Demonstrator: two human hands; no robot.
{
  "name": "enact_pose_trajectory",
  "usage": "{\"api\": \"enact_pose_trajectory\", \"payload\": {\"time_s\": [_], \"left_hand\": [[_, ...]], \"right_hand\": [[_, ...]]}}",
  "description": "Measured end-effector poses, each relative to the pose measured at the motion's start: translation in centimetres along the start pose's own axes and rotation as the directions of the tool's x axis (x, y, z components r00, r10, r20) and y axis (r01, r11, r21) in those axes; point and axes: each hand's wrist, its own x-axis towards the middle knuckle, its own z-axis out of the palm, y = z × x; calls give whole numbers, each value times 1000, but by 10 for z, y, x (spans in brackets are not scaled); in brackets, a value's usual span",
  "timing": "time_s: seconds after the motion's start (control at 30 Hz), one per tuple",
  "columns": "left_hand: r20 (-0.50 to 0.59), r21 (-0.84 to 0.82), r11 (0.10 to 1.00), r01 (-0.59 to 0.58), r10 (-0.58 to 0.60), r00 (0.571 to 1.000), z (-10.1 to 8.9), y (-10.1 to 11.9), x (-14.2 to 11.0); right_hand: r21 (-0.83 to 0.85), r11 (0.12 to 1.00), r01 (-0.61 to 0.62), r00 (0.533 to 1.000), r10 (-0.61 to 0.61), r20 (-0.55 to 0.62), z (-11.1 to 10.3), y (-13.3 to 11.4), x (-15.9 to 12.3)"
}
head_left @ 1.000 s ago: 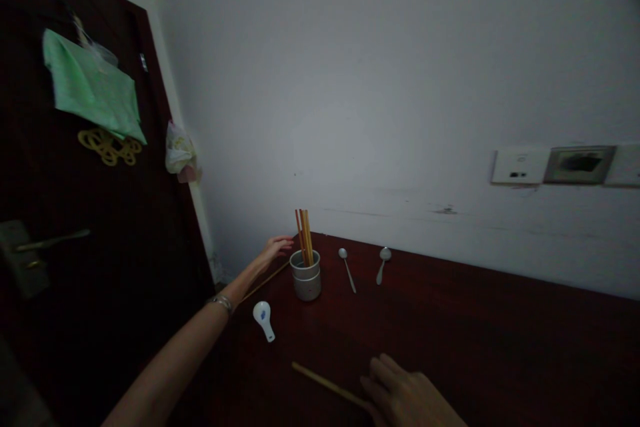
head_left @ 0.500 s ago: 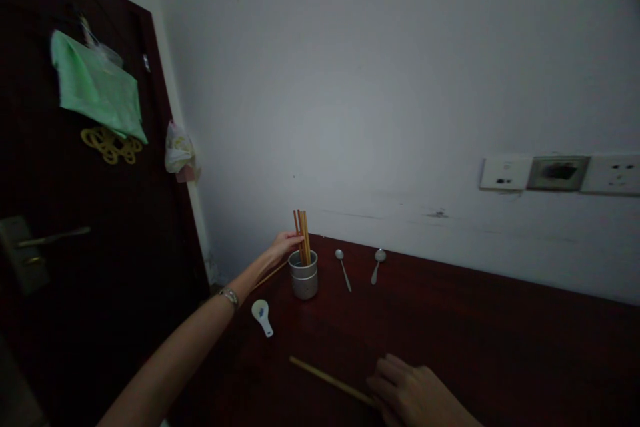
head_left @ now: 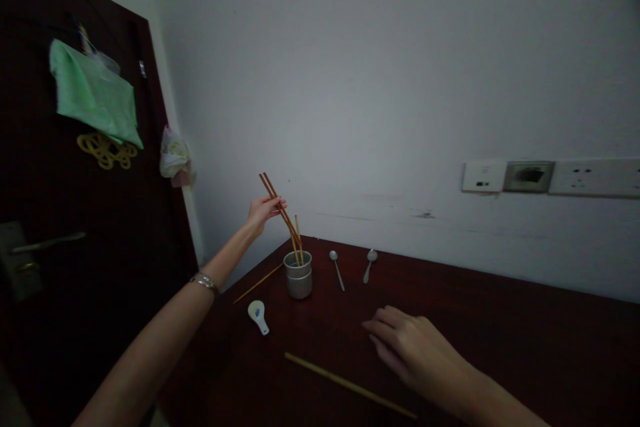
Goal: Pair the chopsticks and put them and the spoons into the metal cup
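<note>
My left hand [head_left: 265, 209] is closed on two reddish-brown chopsticks [head_left: 285, 217], tilted, their lower ends just above the rim of a grey metal cup [head_left: 299, 283]. Lighter chopsticks [head_left: 296, 255] stand in that cup. On the near part of the table, a single light-coloured chopstick [head_left: 345, 383] lies slantwise. Just above and to the right of it is my right hand [head_left: 407, 343], palm down, its fingers loosely bent and apart, with nothing visible in them.
Another thin chopstick [head_left: 257, 283] lies left of the cup, near a white soup spoon [head_left: 259, 315]. Two metal spoons [head_left: 338, 270] [head_left: 369, 267] rest right of the cup on the dark red table [head_left: 475, 320]. A wall [head_left: 350, 113] rises behind; a dark door [head_left: 145, 233] stands left.
My left hand has lifted the two reddish chopsticks up and left out of the cup. My right hand has let go of the near chopstick and moved up the table.
</note>
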Motion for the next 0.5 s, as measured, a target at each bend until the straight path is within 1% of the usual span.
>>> {"api": "enact_pose_trajectory", "payload": {"time_s": [0.03,0.07,0.13,0.2,0.27,0.33,0.43,0.5], "left_hand": [[-7,-16,1000,-21,20,1000,6,10,-5],[22,-26,999,-28,28,999,14,18,-11],[123,-19,1000,-18,20,992,33,28,-25],[251,-14,1000,18,-14,968,53,30,-40],[329,-21,999,49,-40,943,71,26,-55],[359,-22,995,95,-81,930,85,18,-68],[413,-4,982,189,-171,895,99,1,-84],[462,-5,971,240,-211,862,105,-12,-92]], "right_hand": [[47,998,-32,999,31,17,-5,1,4],[104,992,-70,997,68,24,-9,2,10],[230,960,-159,987,162,10,-16,5,21],[355,904,-239,964,265,-23,-19,9,34],[477,829,-292,935,352,-40,-18,13,45],[600,726,-336,904,427,-9,-14,16,54],[727,574,-375,861,506,45,-5,21,63],[768,517,-378,845,531,60,3,25,65]]}}
